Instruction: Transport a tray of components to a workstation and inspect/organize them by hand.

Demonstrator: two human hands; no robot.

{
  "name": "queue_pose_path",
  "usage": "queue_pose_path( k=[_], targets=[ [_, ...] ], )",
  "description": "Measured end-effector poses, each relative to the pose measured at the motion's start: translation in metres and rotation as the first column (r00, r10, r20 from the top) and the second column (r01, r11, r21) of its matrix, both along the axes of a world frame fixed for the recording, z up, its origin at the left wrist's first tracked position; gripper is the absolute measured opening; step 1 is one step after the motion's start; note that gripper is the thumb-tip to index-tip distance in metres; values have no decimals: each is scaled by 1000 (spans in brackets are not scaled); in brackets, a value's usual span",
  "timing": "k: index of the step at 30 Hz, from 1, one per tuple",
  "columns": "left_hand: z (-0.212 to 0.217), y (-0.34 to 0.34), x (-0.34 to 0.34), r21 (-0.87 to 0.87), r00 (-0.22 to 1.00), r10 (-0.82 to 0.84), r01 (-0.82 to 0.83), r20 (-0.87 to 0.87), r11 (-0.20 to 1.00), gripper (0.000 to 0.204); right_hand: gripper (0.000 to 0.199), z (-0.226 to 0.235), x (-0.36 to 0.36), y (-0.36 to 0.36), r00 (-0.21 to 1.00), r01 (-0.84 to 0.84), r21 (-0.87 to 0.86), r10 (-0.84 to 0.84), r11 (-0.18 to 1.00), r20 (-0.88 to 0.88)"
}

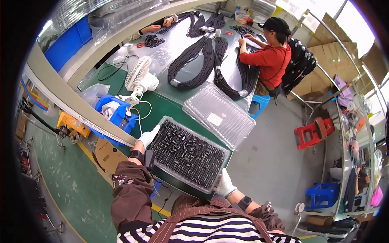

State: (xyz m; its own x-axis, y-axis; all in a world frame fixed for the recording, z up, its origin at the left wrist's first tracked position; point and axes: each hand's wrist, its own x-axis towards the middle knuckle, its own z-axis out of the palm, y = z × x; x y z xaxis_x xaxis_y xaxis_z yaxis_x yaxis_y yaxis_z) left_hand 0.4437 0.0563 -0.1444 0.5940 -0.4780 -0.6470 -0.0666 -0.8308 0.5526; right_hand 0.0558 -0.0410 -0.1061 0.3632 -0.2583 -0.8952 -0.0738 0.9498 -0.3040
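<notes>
A clear plastic tray [224,156] full of small black cylindrical parts [186,154] is in front of me, over the near end of the green table mat. White-gloved, my left hand [149,137] grips its left edge near the far corner. On the opposite short side, my right hand [225,184], also gloved, holds the edge by the near corner. Most parts lie in lengthwise rows, with others lying crosswise on top. The fingers under the tray are hidden, and I cannot tell whether it touches the table. Just beyond it lie stacked clear ribbed trays [221,115].
A white fan [139,77] and a blue bin [115,115] stand left, beside a slanting frame post [101,123]. Black cable coils [192,60] cover the far table. A person in red [269,60] works there; another person's hands [160,26] show farther left. Red stools [314,133] stand right.
</notes>
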Motion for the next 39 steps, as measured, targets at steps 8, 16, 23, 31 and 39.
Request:
queue_pose_path(
  k=[8,16,23,31,39],
  targets=[
    [21,5,-4,-34,995,-9,6,-97,999,91,65,-10,1,1,1000,1,-100,-4,995,-24],
    [-7,31,-22,-19,998,55,-56,-36,998,88,57,-26,-5,0,962,163,-142,-126,976,243],
    [14,44,-39,-181,998,38,-28,52,983,82,51,-33,-15,1,975,177,-302,-125,937,184],
    [53,47,-76,-354,986,140,-101,89,930,64,46,-1,-40,-4,999,28,-627,-49,779,-17],
    [74,-13,-191,-303,980,68,-9,186,953,57,42,-11,-156,-32,988,109,-753,-155,648,10]
  ],
)
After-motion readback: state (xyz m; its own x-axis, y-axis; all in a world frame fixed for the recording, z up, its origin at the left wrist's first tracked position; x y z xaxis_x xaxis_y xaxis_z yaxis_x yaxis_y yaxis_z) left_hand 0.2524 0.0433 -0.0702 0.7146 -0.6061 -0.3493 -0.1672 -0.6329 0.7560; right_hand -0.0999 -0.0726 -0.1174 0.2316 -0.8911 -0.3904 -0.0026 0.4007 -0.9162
